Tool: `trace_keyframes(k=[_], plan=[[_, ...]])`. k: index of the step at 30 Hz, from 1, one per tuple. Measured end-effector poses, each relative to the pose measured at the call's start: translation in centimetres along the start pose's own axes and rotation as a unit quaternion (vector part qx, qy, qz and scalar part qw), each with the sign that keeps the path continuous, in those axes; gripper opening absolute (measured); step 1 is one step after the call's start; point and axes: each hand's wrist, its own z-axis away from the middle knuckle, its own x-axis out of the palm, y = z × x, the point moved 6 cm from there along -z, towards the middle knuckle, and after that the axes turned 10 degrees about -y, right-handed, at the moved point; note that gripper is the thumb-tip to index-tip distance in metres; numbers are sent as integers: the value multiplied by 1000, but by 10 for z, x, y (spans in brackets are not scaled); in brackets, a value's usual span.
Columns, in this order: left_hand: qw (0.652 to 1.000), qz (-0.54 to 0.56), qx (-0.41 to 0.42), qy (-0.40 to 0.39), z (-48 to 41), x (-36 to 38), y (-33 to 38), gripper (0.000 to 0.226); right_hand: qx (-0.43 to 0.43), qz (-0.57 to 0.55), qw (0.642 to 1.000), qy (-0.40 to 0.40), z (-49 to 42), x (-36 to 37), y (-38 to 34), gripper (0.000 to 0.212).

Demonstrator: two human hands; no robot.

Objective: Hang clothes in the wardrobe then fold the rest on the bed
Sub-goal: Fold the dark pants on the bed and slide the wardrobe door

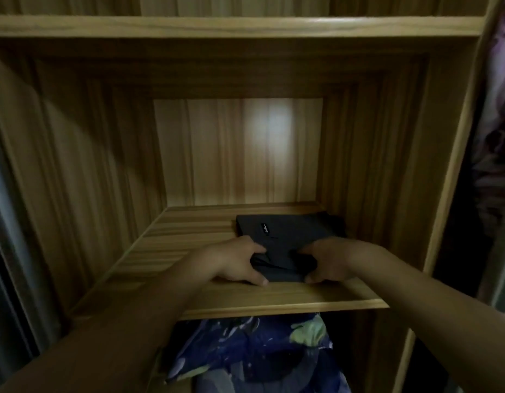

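The left hand (235, 262) and right hand (329, 262) each gripped a near corner of the folded dark garment (291, 232), which lay flat on the wardrobe shelf (186, 236) between and beyond them, with blue patterned fabric (245, 347) bunched below the wrists.

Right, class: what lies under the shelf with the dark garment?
Crumpled blue patterned fabric with green patches, in the compartment below. The shelf hides how far back it goes.
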Motion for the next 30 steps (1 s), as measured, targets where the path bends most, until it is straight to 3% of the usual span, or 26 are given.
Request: trace_keyframes(k=[2, 6, 11, 21, 30], plan=[[999, -33, -1, 35, -10, 2, 5, 83, 3, 20, 999, 25, -6, -1, -1, 75], [999, -39, -8, 33, -27, -5, 7, 75, 1, 12, 999, 47, -26, -8, 8, 65], [998, -29, -12, 58, -57, -20, 9, 60, 43, -41, 997, 57, -69, -4, 37, 58], [997, -33, -54, 41, -116, -37, -8, 70, 73, -59, 995, 33, -125, -18, 63, 56], [997, -21, -58, 50, -129, -38, -8, 68, 70, -83, 992, 69, -142, -18, 74, 58]])
